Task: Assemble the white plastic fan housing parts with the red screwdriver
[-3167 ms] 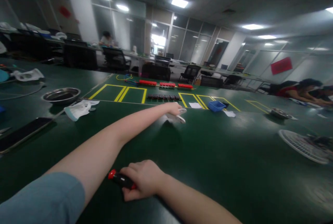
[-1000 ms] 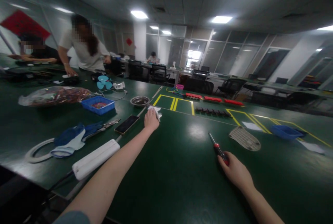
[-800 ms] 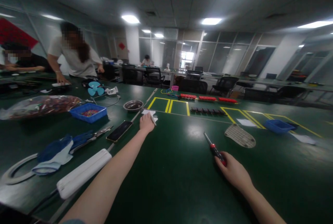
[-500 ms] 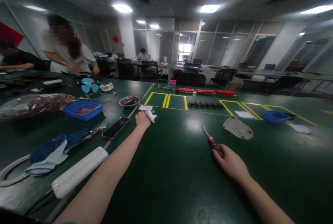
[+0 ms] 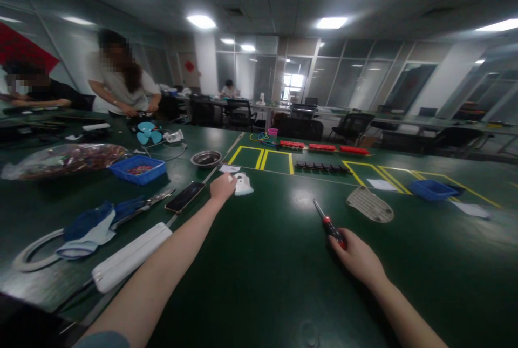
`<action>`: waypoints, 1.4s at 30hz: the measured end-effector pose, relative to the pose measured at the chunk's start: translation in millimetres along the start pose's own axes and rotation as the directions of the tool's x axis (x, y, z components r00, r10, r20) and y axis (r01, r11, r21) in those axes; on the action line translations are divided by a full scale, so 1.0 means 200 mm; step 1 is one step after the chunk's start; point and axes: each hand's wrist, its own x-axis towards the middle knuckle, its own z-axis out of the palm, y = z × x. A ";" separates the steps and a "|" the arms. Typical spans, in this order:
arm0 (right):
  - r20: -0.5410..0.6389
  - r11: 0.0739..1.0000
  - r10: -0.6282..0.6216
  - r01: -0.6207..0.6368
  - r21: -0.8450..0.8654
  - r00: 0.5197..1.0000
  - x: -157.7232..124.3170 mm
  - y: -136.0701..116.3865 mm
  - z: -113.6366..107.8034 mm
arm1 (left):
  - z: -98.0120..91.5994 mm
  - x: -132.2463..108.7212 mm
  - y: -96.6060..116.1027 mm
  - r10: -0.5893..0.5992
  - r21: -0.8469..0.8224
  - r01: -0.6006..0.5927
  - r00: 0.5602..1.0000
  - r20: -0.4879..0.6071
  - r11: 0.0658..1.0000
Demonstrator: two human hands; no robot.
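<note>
My left hand (image 5: 222,186) is stretched far out over the green table (image 5: 267,267), its fingers closed on a small white part (image 5: 243,184) that rests on the table. Nearer to me, my right hand (image 5: 356,259) lies on the table with its fingers wrapped round the red-and-black handle of a screwdriver (image 5: 328,224). The screwdriver's shaft points away from me. A white fan grille (image 5: 369,205) lies flat beyond the screwdriver.
Left of my arm lie a phone (image 5: 185,197), a white power strip (image 5: 130,257), blue gloves (image 5: 91,219), a blue bin (image 5: 138,168) and a metal bowl (image 5: 206,158). A second blue bin (image 5: 431,189) sits far right. A person (image 5: 121,81) stands at the far left.
My left hand has drawn the white part slightly toward me and to the right, away from the paper slip. My right hand stays on the screwdriver.
</note>
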 end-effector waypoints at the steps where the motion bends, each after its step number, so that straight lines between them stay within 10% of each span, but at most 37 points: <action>1: -0.003 1.000 -0.004 0.004 -0.005 1.000 0.00 0.00 0.00 | -0.01 -0.03 0.04 0.085 -0.038 -0.086 0.996 -0.032 0.996; 5: 0.009 1.000 -0.023 0.023 0.003 1.000 0.00 0.01 -0.01 | -0.01 -0.23 0.27 0.518 -0.194 -0.514 0.855 -0.033 0.836; 9: 0.021 1.000 -0.024 0.024 0.011 0.999 -0.01 0.00 -0.02 | 0.01 -0.48 0.51 0.848 -0.321 -0.799 0.529 0.024 0.508; 17: -0.001 0.999 -0.048 0.048 -0.012 0.999 -0.01 0.01 0.00 | 0.04 -0.71 0.63 0.995 -0.324 -0.941 0.100 0.002 0.096; 31: 0.005 0.999 -0.036 0.036 -0.002 0.999 -0.01 0.01 -0.02 | 0.02 -0.64 0.62 0.995 -0.223 -0.973 0.041 0.096 0.062; 42: 0.009 0.999 -0.044 0.044 -0.009 0.999 -0.01 0.01 0.00 | 0.00 -0.64 0.63 0.995 -0.213 -0.972 0.083 0.062 0.095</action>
